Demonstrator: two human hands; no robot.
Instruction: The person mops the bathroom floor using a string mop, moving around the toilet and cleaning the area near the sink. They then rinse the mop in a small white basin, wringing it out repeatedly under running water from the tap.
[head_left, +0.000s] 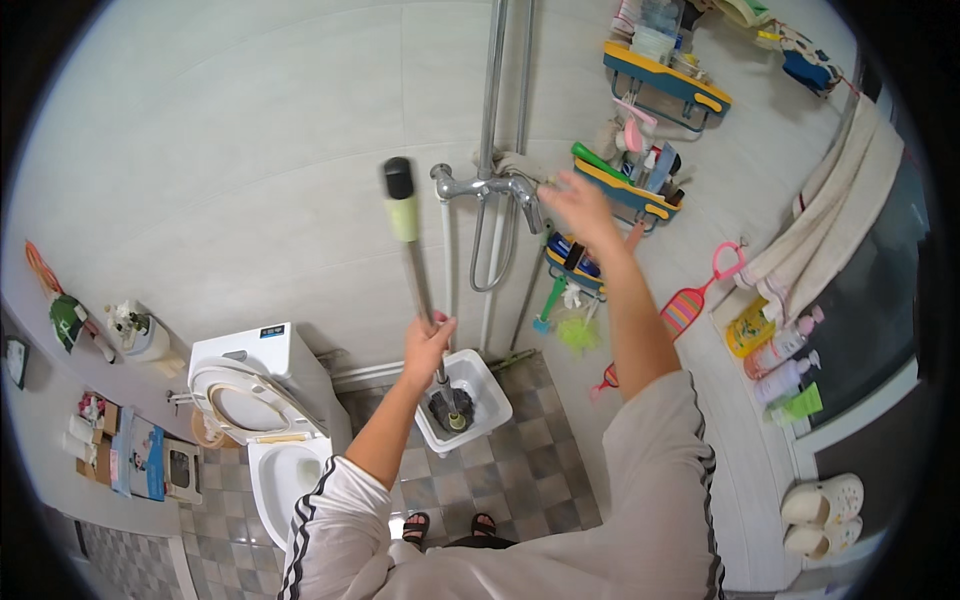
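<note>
My left hand (427, 349) is closed around the metal pole of a mop (417, 277), which stands upright with its black and pale green grip end (400, 199) raised. The dark mop head (452, 411) rests inside a white plastic bucket (491, 390) on the tiled floor. My right hand (579, 206) is lifted beside the spout end of the chrome shower mixer tap (487, 185), with fingers apart and slightly blurred. Whether its fingertips touch the tap or the grey cloth (514, 163) behind it, I cannot tell.
A white toilet (289, 465) with raised lid stands left of the bucket. Corner shelves (626, 191) with toiletries hang at the right, near my right hand. Pump bottles (776, 352) line a ledge below a hanging towel (832, 202). My feet in black sandals (415, 529) are below the bucket.
</note>
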